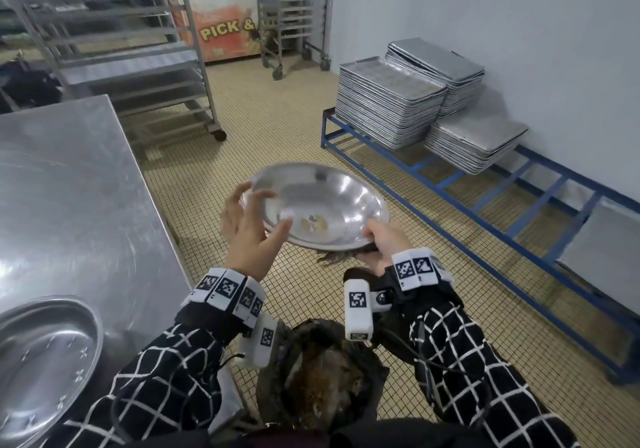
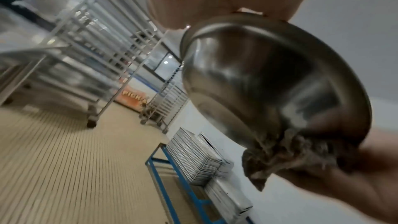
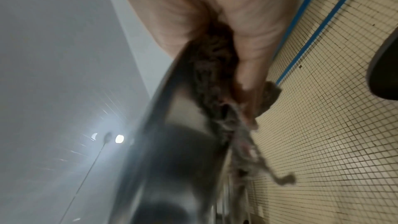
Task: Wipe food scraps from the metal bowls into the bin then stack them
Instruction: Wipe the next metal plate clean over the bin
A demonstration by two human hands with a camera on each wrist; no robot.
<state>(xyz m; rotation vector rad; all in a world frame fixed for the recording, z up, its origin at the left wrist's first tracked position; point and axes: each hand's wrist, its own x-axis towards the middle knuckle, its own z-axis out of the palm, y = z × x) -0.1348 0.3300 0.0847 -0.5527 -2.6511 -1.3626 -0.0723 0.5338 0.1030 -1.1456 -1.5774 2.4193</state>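
I hold a shallow metal bowl (image 1: pixel 332 198) in the air between both hands, above the tiled floor. A few pale food scraps (image 1: pixel 313 225) lie in its bottom. My left hand (image 1: pixel 249 222) grips the left rim, thumb inside the bowl. Gripping the near right rim is my right hand (image 1: pixel 382 243), with a dark cloth (image 1: pixel 337 257) bunched under the bowl. The left wrist view shows the bowl's underside (image 2: pixel 269 83) and the cloth (image 2: pixel 280 156). In the right wrist view the cloth (image 3: pixel 215 60) sits pressed against the bowl (image 3: pixel 172 142). The bagged bin (image 1: pixel 322 378) stands below my wrists. A second bowl (image 1: pixel 41 354) rests on the table.
A steel table (image 1: pixel 69 188) fills the left side. Stacks of baking trays (image 1: pixel 391 101) sit on a low blue frame (image 1: pixel 491 202) along the right wall. Wheeled tray racks (image 1: pixel 138 49) stand behind, with tiled floor between them.
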